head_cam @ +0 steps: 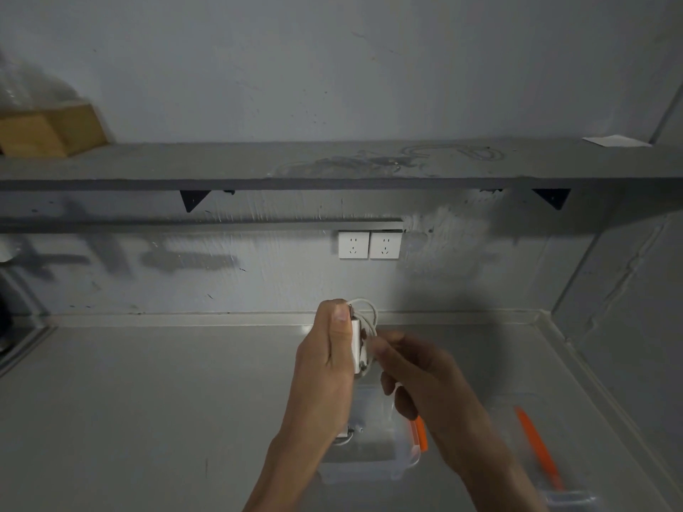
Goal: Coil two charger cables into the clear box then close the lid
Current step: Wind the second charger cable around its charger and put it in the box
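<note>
My left hand (329,349) grips a white charger block (357,345) held upright above the grey counter. Its white cable (369,312) loops around the block's top and right side. My right hand (417,371) pinches the cable's loose end just right of the block. Below both hands stands the clear box (373,460) with an orange clip on its right side. Another white charger (349,434) with its cable lies inside the box at the left. The clear lid (532,448) with an orange clip lies on the counter to the right, apart from the box.
A grey shelf (221,164) runs above with a wooden block (48,131) at its left and white paper (615,141) at its right. Two white wall sockets (369,245) sit under the shelf. A wall closes the counter's right side.
</note>
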Demonstrator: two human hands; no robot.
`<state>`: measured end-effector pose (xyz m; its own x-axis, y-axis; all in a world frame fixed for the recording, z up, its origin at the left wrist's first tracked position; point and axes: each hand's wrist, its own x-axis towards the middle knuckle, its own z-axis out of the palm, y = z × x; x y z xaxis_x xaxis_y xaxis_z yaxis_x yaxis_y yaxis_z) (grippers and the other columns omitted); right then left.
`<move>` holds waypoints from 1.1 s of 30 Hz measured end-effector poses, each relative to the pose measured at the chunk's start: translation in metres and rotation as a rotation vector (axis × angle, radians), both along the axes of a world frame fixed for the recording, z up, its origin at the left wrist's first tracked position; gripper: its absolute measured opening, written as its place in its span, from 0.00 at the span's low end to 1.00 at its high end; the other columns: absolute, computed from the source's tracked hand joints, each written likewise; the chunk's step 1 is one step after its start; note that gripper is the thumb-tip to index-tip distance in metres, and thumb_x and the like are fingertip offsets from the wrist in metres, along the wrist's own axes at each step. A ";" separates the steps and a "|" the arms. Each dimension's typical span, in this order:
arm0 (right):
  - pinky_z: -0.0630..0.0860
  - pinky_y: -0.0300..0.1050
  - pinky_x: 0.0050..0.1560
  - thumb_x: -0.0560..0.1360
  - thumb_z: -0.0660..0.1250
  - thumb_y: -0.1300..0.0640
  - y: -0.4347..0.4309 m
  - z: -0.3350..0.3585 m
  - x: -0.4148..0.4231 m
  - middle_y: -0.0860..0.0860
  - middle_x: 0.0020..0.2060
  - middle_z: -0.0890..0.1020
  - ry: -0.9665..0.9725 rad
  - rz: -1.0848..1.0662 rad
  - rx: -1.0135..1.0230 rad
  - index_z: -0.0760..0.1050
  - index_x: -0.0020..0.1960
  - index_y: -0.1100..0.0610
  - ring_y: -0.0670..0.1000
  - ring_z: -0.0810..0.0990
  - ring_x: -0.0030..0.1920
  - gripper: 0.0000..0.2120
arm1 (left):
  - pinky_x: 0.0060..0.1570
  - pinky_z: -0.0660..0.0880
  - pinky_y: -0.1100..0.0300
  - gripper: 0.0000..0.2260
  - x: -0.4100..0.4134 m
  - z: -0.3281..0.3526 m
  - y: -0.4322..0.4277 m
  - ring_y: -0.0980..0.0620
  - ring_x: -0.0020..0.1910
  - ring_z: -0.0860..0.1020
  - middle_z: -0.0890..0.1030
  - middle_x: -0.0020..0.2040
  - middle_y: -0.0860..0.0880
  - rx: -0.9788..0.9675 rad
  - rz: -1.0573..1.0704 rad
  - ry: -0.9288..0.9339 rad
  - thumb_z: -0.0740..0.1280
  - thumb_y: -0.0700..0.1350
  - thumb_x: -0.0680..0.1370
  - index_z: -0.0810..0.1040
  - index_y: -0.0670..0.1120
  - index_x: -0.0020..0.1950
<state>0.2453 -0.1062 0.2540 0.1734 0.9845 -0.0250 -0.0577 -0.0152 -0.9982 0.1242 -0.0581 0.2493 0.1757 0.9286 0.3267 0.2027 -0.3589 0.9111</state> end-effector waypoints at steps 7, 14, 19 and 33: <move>0.78 0.42 0.32 0.74 0.70 0.59 0.001 0.005 -0.013 0.54 0.36 0.83 -0.030 -0.071 0.084 0.82 0.55 0.49 0.49 0.83 0.35 0.11 | 0.41 0.77 0.67 0.12 0.002 0.002 -0.010 0.62 0.43 0.79 0.79 0.46 0.63 0.005 -0.027 -0.188 0.48 0.57 0.78 0.70 0.62 0.54; 0.80 0.40 0.39 0.74 0.70 0.64 0.001 0.013 -0.008 0.55 0.37 0.85 -0.096 -0.071 0.140 0.78 0.59 0.49 0.50 0.84 0.36 0.17 | 0.48 0.78 0.62 0.09 0.000 0.001 -0.007 0.62 0.49 0.78 0.78 0.49 0.64 -0.039 0.037 -0.362 0.53 0.58 0.79 0.73 0.68 0.51; 0.77 0.40 0.40 0.74 0.69 0.63 -0.005 0.015 -0.006 0.51 0.34 0.82 -0.229 -0.021 0.146 0.79 0.51 0.48 0.48 0.82 0.34 0.11 | 0.49 0.75 0.52 0.18 -0.006 0.009 -0.001 0.48 0.48 0.77 0.80 0.45 0.48 -0.269 0.031 -0.660 0.61 0.63 0.72 0.77 0.51 0.51; 0.75 0.35 0.30 0.73 0.71 0.60 -0.007 0.001 0.009 0.44 0.34 0.84 -0.410 -0.347 0.232 0.81 0.42 0.48 0.44 0.81 0.31 0.07 | 0.44 0.82 0.53 0.23 0.016 0.001 -0.002 0.42 0.46 0.83 0.83 0.52 0.34 -0.737 -0.201 -1.048 0.60 0.58 0.77 0.83 0.40 0.48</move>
